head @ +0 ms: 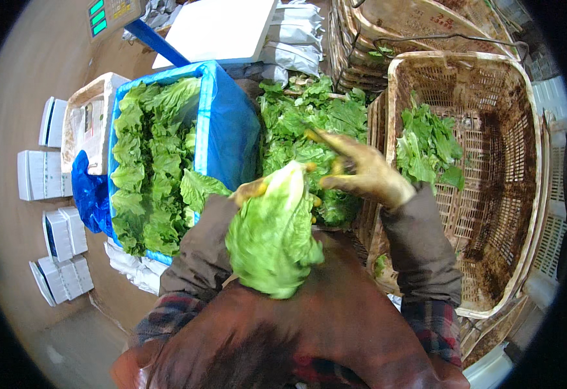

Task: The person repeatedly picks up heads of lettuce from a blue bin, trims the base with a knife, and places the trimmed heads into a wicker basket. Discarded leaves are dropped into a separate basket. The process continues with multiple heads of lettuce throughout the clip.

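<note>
A head of green leafy lettuce [273,238] lies in my gloved left hand [251,190], its pale cut base pointing away from me. Fingertips of that hand show along the lettuce's right side. My right hand [373,171], in a stained yellowish glove, grips a dark, thin tool that looks like a knife [329,141]; blur hides its exact shape. The blade side points up and left, apart from the lettuce. Beneath both hands spreads a heap of loose lettuce leaves [312,116]. Left of it, a box lined with blue plastic [227,116] holds rows of lettuce heads [152,155].
At right stands a dirt-stained slatted plastic crate [536,146] with some leaves [427,146] inside. Stacked crates [351,53] rise behind. A scale display [113,17], a white foam board [215,29], a foam box [67,146] and several white boxes [45,175] are farther off.
</note>
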Tool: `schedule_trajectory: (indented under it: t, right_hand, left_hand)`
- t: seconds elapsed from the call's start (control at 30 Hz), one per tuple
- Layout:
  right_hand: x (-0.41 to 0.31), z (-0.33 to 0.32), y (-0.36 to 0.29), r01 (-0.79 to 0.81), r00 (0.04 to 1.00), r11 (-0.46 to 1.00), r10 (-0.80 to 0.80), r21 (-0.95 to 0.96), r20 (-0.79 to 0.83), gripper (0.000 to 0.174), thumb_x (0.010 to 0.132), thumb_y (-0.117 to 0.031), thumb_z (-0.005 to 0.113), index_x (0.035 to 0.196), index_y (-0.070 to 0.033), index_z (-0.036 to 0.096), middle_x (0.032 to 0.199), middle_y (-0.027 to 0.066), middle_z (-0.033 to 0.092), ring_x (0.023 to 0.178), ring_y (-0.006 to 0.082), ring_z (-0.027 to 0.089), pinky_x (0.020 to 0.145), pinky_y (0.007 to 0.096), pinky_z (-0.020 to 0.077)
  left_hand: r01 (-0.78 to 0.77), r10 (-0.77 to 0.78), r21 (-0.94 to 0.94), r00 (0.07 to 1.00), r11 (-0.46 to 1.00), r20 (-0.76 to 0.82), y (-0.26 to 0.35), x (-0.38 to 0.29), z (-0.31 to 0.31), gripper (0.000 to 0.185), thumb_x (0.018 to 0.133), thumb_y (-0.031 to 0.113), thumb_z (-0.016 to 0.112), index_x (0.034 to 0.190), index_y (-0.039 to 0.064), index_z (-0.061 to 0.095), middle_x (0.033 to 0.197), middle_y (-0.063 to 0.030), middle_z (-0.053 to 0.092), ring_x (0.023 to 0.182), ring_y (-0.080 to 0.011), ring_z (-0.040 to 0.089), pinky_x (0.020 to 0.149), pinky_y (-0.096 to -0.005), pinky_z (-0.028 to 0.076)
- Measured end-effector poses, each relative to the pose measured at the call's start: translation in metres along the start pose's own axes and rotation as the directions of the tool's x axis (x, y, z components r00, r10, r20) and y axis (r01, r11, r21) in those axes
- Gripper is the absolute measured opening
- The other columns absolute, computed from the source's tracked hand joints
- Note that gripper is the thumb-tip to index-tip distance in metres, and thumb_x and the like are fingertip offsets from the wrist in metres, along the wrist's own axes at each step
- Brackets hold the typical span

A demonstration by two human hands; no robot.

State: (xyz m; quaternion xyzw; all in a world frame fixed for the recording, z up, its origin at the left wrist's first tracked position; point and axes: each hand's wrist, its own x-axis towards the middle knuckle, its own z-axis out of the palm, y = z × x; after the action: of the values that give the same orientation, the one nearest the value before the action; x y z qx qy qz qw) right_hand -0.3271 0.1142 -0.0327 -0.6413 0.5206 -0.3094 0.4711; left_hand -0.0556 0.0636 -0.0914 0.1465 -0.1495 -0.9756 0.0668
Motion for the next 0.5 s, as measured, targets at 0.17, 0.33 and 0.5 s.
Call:
schedule_trajectory:
  t: [0.17,0.33,0.5]
  right_hand:
    - [0.023,0.03,0.03,-0.353,0.897,0.828,0.167,0.436,0.408,0.053,0.085,-0.021,0.08,0.131,-0.001,0.063,0.11,0.0022,0.071,0.098,0.0103,0.062,0.089,0.0272,0.0491]
    - [0.022,0.026,0.012,-0.296,0.95,0.782,0.301,0.548,0.084,0.051,0.083,-0.03,0.083,0.122,-0.002,0.068,0.093,0.0027,0.071,0.073,0.0068,0.06,0.064,0.0231,0.0481]
    - [0.07,0.053,0.008,-0.151,0.918,0.765,0.343,0.626,-0.197,0.047,0.083,-0.02,0.084,0.124,-0.003,0.068,0.08,0.0002,0.068,0.057,0.0066,0.058,0.05,0.0214,0.046]
  left_hand:
    - [-0.15,0.2,-0.257,0.964,0.955,0.177,-0.033,-0.001,-0.008,0.063,0.099,0.033,0.057,0.15,0.002,0.037,0.138,-0.0245,0.055,0.12,-0.0319,0.061,0.101,-0.0454,0.052]
    - [-0.43,0.807,0.744,0.539,0.511,-0.242,-0.011,-0.076,-0.06,0.065,0.093,0.028,0.068,0.149,0.006,0.043,0.142,-0.0188,0.053,0.125,-0.0305,0.057,0.108,-0.0428,0.046]
    - [0.492,0.951,0.871,0.268,0.005,-0.157,-0.026,-0.15,-0.086,0.064,0.081,0.019,0.078,0.14,0.012,0.054,0.138,-0.0183,0.056,0.126,-0.0356,0.053,0.11,-0.0456,0.039]
